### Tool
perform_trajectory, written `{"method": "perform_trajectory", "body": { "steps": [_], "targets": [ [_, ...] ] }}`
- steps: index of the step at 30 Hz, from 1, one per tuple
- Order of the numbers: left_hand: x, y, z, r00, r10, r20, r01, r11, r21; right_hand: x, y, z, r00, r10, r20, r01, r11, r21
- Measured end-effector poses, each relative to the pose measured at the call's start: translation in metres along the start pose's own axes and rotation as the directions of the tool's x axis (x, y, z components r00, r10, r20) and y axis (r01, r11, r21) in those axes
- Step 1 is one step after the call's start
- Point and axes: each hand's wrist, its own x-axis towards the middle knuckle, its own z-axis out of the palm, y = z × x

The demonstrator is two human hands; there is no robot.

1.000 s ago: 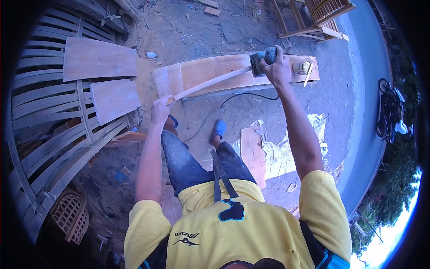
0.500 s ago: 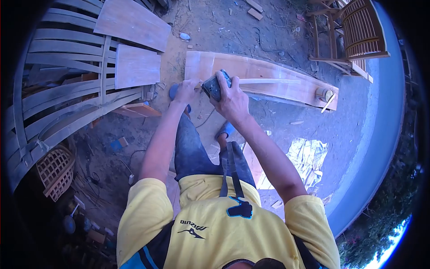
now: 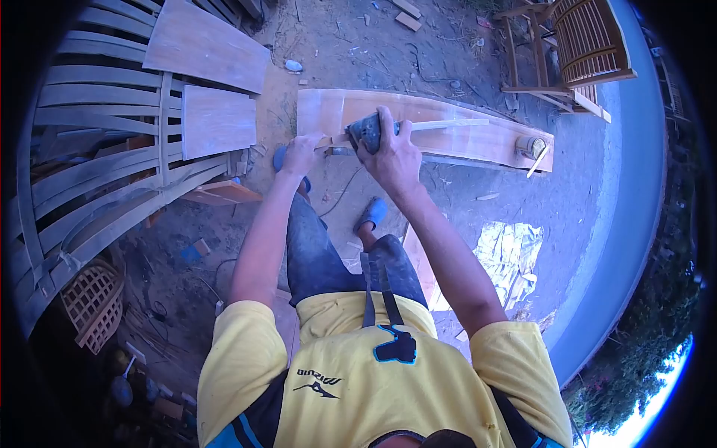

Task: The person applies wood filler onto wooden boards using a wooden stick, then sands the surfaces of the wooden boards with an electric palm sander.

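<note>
My left hand (image 3: 301, 155) is closed round the near end of a thin pale wooden strip (image 3: 452, 124). The strip reaches out to the right over a long wooden board (image 3: 418, 104). My right hand (image 3: 396, 160) grips a dark, dusty hand-held sander (image 3: 362, 134), which lies against the strip a short way from my left hand. The sander and my fingers hide part of the strip. At the board's right end stands a tin can (image 3: 531, 146) with a light wooden stick (image 3: 538, 162) leaning at it.
Slatted wooden furniture (image 3: 104, 95) fills the left, with two flat panels (image 3: 205, 45) on or against it. A slatted wooden chair (image 3: 590, 45) stands at upper right. A crumpled light sheet (image 3: 509, 261) lies on the ground. Scraps and a cable (image 3: 342, 196) lie near my feet.
The sander has shifted right along the strip, away from my left hand, and its tilt has changed. The strip's far end has risen slightly in view. The whole view has moved a little.
</note>
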Motion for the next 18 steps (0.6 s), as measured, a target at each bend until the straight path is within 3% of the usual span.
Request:
{"method": "perform_trajectory", "body": {
  "steps": [5,7,11,14,15,17,18],
  "targets": [
    [-0.001,0.002,0.0,1.0,0.012,0.001,-0.012,1.0,-0.024,0.03,0.107,-0.053,0.958,0.171,-0.231,-0.198,0.975,-0.1],
    [-0.002,0.002,0.002,0.998,-0.051,0.037,0.052,0.999,-0.016,0.044,0.152,-0.072,0.915,0.272,-0.296,-0.317,0.941,-0.115],
    [-0.006,0.019,-0.005,0.996,-0.085,0.019,0.086,0.996,-0.025,0.056,0.167,-0.091,0.872,0.39,-0.295,-0.443,0.886,-0.136],
    [-0.008,0.023,-0.006,0.994,-0.101,0.04,0.1,0.994,0.038,0.064,0.115,-0.074,0.967,0.246,-0.067,-0.255,0.938,-0.236],
    [-0.009,0.024,-0.006,0.996,-0.081,0.024,0.081,0.996,0.032,0.064,0.082,-0.07,0.972,0.226,0.062,-0.209,0.957,-0.203],
    [-0.012,0.022,-0.005,0.999,-0.05,0.019,0.049,0.998,0.032,0.061,0.03,-0.038,0.986,0.116,0.124,-0.097,0.983,-0.155],
    [-0.013,0.018,0.0,0.998,-0.055,-0.034,0.057,0.997,0.058,0.06,-0.003,-0.034,0.965,0.097,0.244,-0.066,0.989,-0.133]
  ]
}}
